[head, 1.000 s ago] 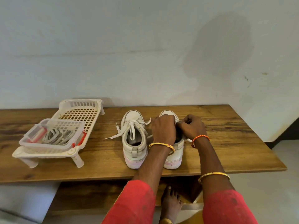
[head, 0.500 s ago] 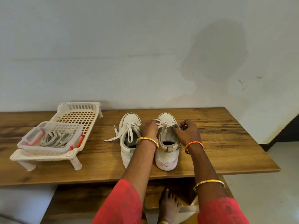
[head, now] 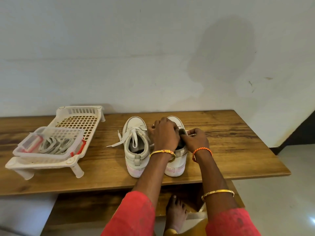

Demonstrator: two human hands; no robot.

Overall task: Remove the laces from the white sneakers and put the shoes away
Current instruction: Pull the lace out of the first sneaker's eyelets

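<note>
Both hands work the right sneaker (head: 175,160) at frame centre, its long axis running up-frame: left hand (head: 166,133) curled over the lacing, right hand (head: 196,142) pinching its lace (head: 191,132).

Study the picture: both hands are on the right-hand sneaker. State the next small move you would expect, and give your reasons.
Probably the lace gets drawn out of the top eyelets of the right sneaker. The left hand covers its lacing and the right hand grips its far side, so work there has begun. The left sneaker is fully laced and untouched, with loose ends on the table; it likely waits its turn.
</note>
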